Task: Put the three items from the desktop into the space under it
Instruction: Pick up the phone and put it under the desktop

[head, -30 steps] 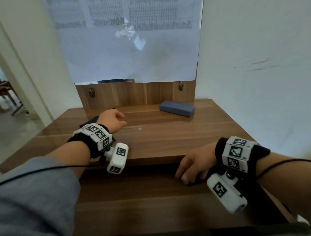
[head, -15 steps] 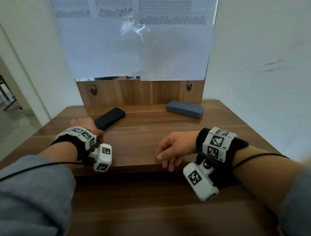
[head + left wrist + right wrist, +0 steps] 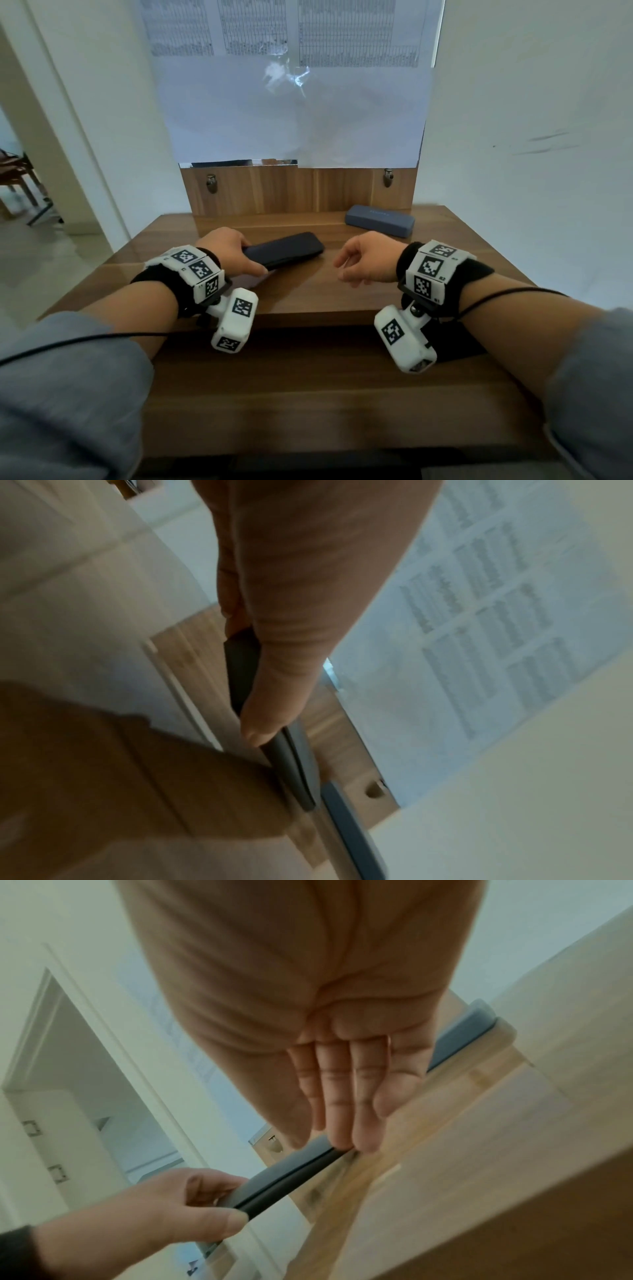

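A person sits at a wooden desk (image 3: 308, 298), both forearms reaching forward, each wrist wearing a black band with a white marker-covered camera block.

From the head view, the left hand (image 3: 227, 248) grasps the near left end of a black phone (image 3: 286, 249), thumb along its near edge and the other fingers over its far side. The phone lies in the middle of the desk, angled with its far end toward the right. The right hand (image 3: 368, 262) hovers just right of the phone without touching it; its fingers are loosely curled and hold nothing. A grey-blue oblong case (image 3: 379, 221) lies at the back right of the desk, near a low wooden back panel (image 3: 298, 190), well apart from both hands. Above the panel a large white sheet with printed tables (image 3: 291, 85) covers the wall.

The left wrist view, blurred, adds what the head view hides: the thumb (image 3: 274, 696) presses flat on the phone's (image 3: 291, 772) thin dark edge.

The right wrist view shows the underside of the right hand (image 3: 308, 1001), its fingers (image 3: 339, 1096) together and only lightly bent, nothing in the palm. Beyond them it shows the left hand (image 3: 178, 1202) pinching the phone's (image 3: 284, 1175) end between thumb and fingers, and the case (image 3: 462, 1039) half hidden behind the right hand.

Below the desk's front edge, the head view shows a lower wooden shelf (image 3: 325, 394).
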`<action>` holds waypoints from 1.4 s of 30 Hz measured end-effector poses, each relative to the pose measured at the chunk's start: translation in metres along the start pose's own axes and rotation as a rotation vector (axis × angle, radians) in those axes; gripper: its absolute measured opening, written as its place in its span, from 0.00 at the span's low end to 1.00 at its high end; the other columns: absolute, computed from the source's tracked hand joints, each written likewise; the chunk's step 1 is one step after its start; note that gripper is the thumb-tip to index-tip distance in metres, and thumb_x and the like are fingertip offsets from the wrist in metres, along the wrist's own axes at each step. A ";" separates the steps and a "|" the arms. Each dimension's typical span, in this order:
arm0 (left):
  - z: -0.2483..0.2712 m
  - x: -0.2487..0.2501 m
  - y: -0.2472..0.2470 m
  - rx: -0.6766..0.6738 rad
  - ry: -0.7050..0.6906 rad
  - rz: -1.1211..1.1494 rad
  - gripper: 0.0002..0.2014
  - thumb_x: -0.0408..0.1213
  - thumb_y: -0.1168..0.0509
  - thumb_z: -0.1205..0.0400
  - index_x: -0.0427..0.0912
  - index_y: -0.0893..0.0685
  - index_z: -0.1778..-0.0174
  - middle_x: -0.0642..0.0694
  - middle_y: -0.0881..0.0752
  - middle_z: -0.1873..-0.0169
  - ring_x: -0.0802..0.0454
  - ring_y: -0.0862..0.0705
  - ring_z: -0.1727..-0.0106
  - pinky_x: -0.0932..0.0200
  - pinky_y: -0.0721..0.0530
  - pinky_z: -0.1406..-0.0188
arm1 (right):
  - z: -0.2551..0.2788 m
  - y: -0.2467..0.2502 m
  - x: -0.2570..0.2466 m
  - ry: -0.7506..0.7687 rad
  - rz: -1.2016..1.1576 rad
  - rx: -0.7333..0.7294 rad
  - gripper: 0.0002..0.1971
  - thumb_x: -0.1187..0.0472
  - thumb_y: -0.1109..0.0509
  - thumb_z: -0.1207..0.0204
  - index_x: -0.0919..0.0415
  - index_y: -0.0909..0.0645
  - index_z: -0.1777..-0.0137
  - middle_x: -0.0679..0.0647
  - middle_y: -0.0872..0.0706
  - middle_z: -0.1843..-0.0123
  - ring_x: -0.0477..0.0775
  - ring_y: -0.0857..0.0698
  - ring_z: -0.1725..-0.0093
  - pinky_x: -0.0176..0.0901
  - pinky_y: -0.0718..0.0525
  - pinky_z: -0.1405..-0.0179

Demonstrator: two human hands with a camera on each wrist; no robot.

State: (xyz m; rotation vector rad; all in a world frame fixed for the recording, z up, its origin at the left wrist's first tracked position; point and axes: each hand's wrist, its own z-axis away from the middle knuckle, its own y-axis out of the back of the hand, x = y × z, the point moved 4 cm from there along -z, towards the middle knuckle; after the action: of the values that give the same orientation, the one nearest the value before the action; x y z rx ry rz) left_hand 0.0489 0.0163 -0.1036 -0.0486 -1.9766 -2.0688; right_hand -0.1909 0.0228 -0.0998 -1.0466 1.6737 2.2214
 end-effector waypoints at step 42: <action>0.092 0.229 -0.167 -0.543 -0.417 -0.172 0.34 0.51 0.24 0.31 0.43 0.21 0.29 0.46 0.14 0.36 0.48 0.15 0.38 0.54 0.15 0.39 | 0.079 0.005 0.183 -0.384 0.773 -0.603 0.33 0.48 0.17 0.41 0.62 0.16 0.37 0.56 0.09 0.46 0.58 0.09 0.52 0.45 0.11 0.58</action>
State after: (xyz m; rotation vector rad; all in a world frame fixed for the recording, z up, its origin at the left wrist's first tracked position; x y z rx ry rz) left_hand -0.2234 0.0710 -0.2114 -0.4665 -1.5882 -2.8426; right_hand -0.3630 0.0432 -0.1995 0.0570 1.3916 3.2586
